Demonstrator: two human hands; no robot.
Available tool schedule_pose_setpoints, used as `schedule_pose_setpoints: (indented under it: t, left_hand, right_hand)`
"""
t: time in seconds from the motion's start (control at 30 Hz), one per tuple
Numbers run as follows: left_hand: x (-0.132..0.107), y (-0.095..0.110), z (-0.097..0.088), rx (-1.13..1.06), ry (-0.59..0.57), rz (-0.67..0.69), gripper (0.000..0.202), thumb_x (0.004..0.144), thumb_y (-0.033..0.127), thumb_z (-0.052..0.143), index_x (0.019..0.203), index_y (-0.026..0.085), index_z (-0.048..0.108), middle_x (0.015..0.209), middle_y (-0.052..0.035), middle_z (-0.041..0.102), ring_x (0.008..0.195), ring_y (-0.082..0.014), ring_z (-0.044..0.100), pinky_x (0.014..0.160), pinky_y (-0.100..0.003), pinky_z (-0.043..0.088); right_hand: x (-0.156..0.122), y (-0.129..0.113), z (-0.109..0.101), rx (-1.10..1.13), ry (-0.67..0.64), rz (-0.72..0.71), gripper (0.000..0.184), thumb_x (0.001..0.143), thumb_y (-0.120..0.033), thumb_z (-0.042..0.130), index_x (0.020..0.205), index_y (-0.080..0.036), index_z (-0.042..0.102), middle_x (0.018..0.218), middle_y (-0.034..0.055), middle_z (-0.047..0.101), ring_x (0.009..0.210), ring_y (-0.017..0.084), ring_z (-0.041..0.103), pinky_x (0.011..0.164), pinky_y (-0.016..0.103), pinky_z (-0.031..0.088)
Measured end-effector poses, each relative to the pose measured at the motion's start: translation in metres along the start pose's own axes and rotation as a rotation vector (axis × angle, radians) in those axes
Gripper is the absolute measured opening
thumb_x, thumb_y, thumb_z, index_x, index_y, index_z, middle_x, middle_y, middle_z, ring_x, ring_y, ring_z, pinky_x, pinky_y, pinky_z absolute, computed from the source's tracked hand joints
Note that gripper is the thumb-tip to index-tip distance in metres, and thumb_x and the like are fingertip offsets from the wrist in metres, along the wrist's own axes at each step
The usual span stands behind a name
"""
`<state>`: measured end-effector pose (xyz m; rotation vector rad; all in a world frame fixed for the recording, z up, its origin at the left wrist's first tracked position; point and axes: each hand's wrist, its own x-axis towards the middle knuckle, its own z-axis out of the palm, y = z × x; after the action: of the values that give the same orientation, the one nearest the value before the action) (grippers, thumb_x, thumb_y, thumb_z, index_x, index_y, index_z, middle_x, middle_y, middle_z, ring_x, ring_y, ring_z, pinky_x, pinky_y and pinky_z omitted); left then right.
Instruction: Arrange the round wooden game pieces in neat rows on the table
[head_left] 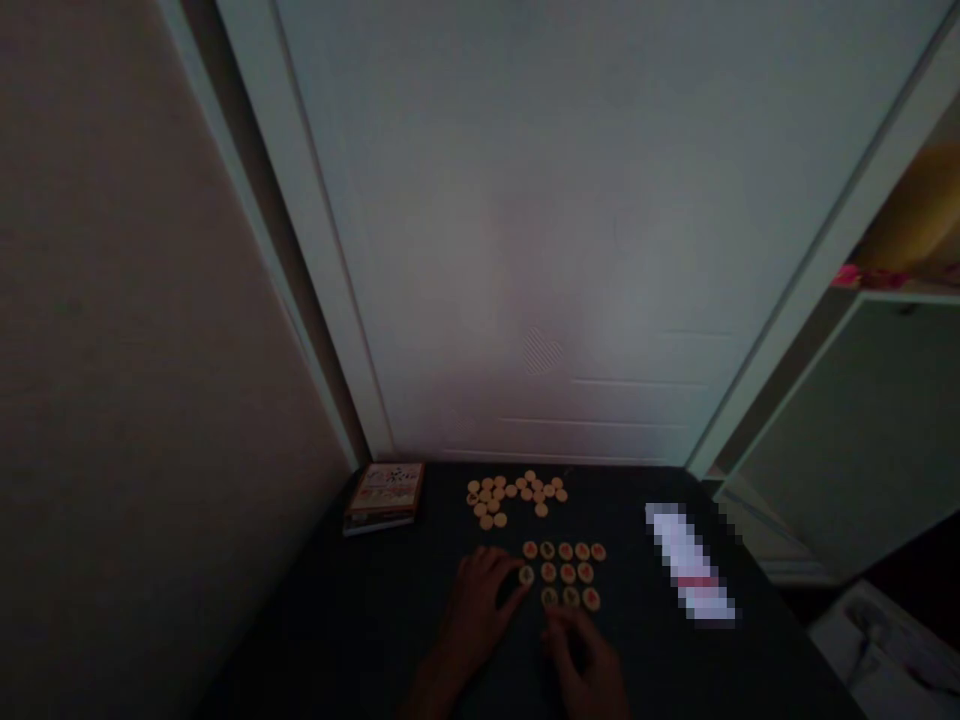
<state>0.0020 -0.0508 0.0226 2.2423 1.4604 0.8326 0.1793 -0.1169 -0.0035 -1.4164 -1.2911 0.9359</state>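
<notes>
Beyond the grip and to its left, I see a printed box or book (384, 492) on the dark tabletop (337, 620). Farther beyond the grip rises a white panel (525, 200); rightward lies a pale oblong (686, 555), too blurred to identify.

Tabletop (322, 610), dark, one, flat printed box (388, 488), one, at its far left corner, loose round pieces (487, 496), pale, mostly blank, clustered right of the box, marked round pieces (568, 573), three rows, nearer and farther right of it, pale oblong item (686, 555), blurred, well right of it.
</notes>
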Motion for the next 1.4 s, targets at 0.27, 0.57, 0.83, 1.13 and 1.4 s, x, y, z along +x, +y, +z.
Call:
schedule_pose_setpoints:
  t: [0.27, 0.57, 0.83, 1.13, 1.4]
  left_hand:
    - [0.001, -0.003, 0.006, -0.020, -0.043, 0.060, 0.017, 0.097, 0.029, 0.059, 0.109, 0.032, 0.071, 0.112, -0.0016, 0.073, 0.106, -0.0237, 0.062, 0.098, -0.042, 0.041]
    - [0.004, -0.001, 0.007, 0.010, -0.002, 0.081, 0.018, 0.094, 0.025, 0.063, 0.108, 0.032, 0.071, 0.109, -0.0006, 0.074, 0.104, -0.0226, 0.063, 0.094, -0.040, 0.046]
    - [0.012, -0.019, 0.002, 0.073, 0.112, 0.075, 0.025, 0.099, 0.030, 0.053, 0.121, 0.031, 0.064, 0.118, -0.0017, 0.071, 0.111, -0.0211, 0.063, 0.103, -0.042, 0.046]
    - [0.054, -0.090, -0.036, 0.236, 0.160, 0.046, 0.051, 0.088, 0.003, 0.045, 0.133, 0.022, 0.057, 0.138, -0.0074, 0.062, 0.123, -0.0261, 0.055, 0.103, -0.046, 0.046]
    - [0.024, -0.094, -0.036, 0.272, 0.180, -0.011, 0.031, 0.093, 0.020, 0.049, 0.120, 0.019, 0.065, 0.122, -0.0117, 0.070, 0.114, -0.0286, 0.062, 0.100, -0.046, 0.047]
  right_hand:
    - [0.001, 0.004, 0.001, -0.025, 0.018, -0.009, 0.043, 0.086, -0.060, 0.059, 0.093, -0.021, 0.077, 0.085, 0.0067, 0.079, 0.079, 0.022, 0.075, 0.073, 0.023, 0.057]
    - [-0.001, -0.001, 0.000, -0.040, 0.008, -0.031, 0.040, 0.089, -0.056, 0.058, 0.094, -0.021, 0.076, 0.082, 0.0053, 0.078, 0.077, 0.021, 0.074, 0.071, 0.022, 0.056]
    - [0.000, 0.001, 0.001, -0.025, 0.018, -0.022, 0.044, 0.087, -0.059, 0.058, 0.095, -0.019, 0.075, 0.084, 0.0068, 0.079, 0.078, 0.022, 0.074, 0.071, 0.023, 0.056]
    - [0.003, 0.004, 0.002, -0.009, 0.012, -0.006, 0.047, 0.085, -0.062, 0.059, 0.094, -0.020, 0.076, 0.078, 0.0061, 0.079, 0.074, 0.022, 0.074, 0.067, 0.023, 0.056]
    - [0.002, 0.002, 0.002, -0.047, 0.002, -0.011, 0.043, 0.086, -0.060, 0.058, 0.094, -0.021, 0.076, 0.083, 0.0058, 0.079, 0.077, 0.022, 0.074, 0.070, 0.023, 0.056]
